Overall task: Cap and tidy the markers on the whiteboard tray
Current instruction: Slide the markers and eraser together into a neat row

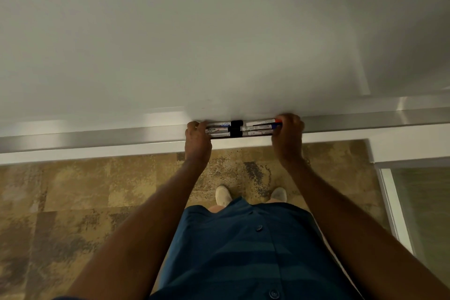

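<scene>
Your left hand [197,140] and right hand [288,133] cupped ends of markers [243,128] on metal tray [97,134]; fingers curled; white barrels, labels unreadable.

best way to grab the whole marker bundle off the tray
Clamp the marker bundle by its two ends, from the front, one hand per side. The markers lie end to end along the tray, as the left hand and right hand bracket them now.
</scene>
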